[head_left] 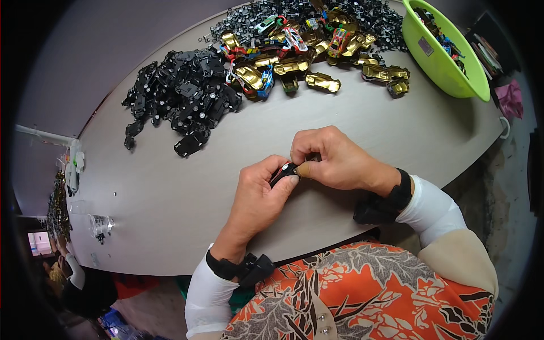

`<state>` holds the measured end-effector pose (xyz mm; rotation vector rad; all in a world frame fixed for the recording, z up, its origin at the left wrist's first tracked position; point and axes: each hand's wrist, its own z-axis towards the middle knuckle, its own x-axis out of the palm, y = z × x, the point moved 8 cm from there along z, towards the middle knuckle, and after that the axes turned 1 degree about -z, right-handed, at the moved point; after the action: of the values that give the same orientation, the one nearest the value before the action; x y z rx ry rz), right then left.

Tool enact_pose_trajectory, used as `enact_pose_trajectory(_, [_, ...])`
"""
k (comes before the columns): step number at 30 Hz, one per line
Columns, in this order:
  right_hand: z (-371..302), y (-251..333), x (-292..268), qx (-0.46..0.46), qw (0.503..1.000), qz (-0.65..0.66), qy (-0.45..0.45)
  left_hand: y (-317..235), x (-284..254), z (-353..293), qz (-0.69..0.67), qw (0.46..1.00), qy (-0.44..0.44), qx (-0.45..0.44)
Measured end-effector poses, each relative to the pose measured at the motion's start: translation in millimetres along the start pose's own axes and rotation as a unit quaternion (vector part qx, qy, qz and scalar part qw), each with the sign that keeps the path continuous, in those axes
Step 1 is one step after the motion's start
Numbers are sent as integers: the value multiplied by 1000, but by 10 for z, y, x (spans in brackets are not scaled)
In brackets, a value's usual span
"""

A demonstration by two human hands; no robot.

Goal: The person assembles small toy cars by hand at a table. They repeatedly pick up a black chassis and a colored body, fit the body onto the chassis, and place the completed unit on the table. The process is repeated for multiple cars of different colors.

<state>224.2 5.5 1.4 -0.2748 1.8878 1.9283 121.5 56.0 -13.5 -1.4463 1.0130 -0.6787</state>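
Near the bench edge (309,252), clamping black toy-car chassis (277,177) between left grip (259,190) and right grip (339,161), with open room leftward.

Soft light, dark warped edges

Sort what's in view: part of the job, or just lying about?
Job, apparently:
- black piece, between left hand and right hand
- black chassis
- car shells
- small parts

Lying about, probably:
- clear cup
- pink wrap
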Motion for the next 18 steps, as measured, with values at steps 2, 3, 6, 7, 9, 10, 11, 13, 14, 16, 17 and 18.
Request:
enact_pose_trajectory(2, [5,-5,10,11,1000,-10,7,77,-3,-1,-13,999,4,-44])
enact_pose_trajectory(3, [13,-15,26,32,998,40,39,96,-5,13,-18,998,7,-64])
enact_pose_trajectory(6, [25,0,-7,62,981,162,91,147,-28,-51,-131,985,6,-115])
enact_pose_trajectory(7, [48,6,-20,51,978,184,85,99,-100,-98,-155,983,-25,-90])
enact_pose_trajectory(9, [115,-33,-202,8,987,162,11,74,-255,-271,-208,974,-83,-42])
enact_pose_trajectory(10, [135,-86,-376,-25,991,120,-59,60,-304,-410,-233,968,-91,-26])
enact_pose_trajectory(11, [122,-122,-563,-59,987,79,-131,49,-359,-593,-256,962,-98,-11])
enact_pose_trajectory(13, [53,-60,-933,-108,950,-121,-267,154,-489,-1091,-241,967,-77,16])
enact_pose_trajectory(14, [68,-149,-1062,-74,944,-159,-281,150,-550,-1347,-217,972,-92,-3])
enact_pose_trajectory(16, [87,-191,-1149,-39,926,-236,-293,314,-727,-1823,-189,971,-140,-35])
enact_pose_trajectory(17, [107,-189,-1132,-39,918,-264,-293,424,-832,-2047,-176,967,-177,-52])
enact_pose_trajectory(18, [126,-181,-1107,-42,910,-290,-294,605,-923,-2252,-152,960,-218,-94])
